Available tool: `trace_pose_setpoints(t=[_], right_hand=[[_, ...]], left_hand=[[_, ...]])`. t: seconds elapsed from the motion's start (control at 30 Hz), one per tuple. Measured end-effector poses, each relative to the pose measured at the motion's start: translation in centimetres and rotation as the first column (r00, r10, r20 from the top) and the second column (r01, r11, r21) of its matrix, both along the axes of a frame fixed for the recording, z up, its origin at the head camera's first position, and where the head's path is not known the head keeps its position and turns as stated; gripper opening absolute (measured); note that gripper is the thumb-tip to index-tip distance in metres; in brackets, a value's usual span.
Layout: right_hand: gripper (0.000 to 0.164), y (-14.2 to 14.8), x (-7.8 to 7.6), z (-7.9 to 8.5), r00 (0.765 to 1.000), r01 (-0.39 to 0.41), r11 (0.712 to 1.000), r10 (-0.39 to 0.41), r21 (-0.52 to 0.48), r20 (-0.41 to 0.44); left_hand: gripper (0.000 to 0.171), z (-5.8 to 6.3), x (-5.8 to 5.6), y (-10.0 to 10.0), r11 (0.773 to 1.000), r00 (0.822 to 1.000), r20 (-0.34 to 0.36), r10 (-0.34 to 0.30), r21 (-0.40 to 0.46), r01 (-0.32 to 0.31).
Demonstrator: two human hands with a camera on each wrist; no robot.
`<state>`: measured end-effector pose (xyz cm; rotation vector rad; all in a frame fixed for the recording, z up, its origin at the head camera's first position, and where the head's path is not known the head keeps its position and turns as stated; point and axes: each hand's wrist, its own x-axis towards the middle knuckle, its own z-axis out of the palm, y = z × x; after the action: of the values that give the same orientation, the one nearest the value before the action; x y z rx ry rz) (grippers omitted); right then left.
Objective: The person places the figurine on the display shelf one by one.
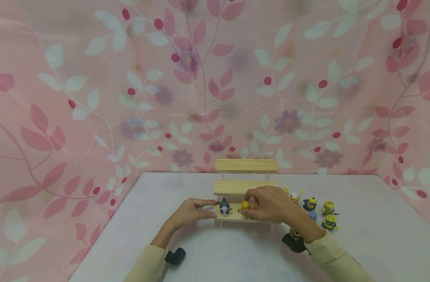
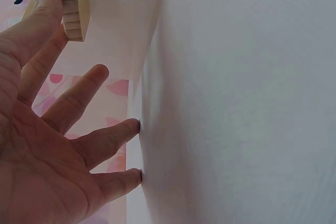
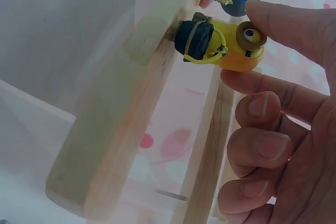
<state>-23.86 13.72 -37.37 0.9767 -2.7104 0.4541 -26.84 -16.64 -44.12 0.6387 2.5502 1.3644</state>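
A three-tier wooden shelf (image 1: pixel 246 187) stands on the white-covered table, its boards stepped on clear supports. On the left of the lowest board (image 2: pixel 75 9) is a blue-and-white cat figurine (image 1: pixel 224 207) with a dark top. My left hand (image 1: pixel 191 213) touches the left end of that board with thumb and index finger. Its other fingers are spread and straight. My right hand (image 1: pixel 271 201) pinches a yellow one-eyed minion figurine (image 3: pixel 231 43) between thumb and index finger. The minion's base is at the lowest board, right of the cat figurine; its remaining fingers are curled.
Several minion figurines are grouped right of the shelf, among them a goggled one (image 1: pixel 329 222) and a dark-clad one (image 1: pixel 310 203). Another is partly hidden by my right forearm. Pink floral cloth (image 1: pixel 200 98) hangs behind the table (image 1: pixel 137 219).
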Motion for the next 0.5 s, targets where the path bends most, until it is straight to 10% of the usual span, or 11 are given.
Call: trace_pose_setpoints(t=[0.5], right_hand=[[0.035,1.4,1.0,0.5,1.0,0.005,1.0,-0.005,-0.012,-0.026]], left_hand=[[0.047,0.1,0.0,-0.1,1.0,1.0,-0.012,-0.019,-0.012,0.019]])
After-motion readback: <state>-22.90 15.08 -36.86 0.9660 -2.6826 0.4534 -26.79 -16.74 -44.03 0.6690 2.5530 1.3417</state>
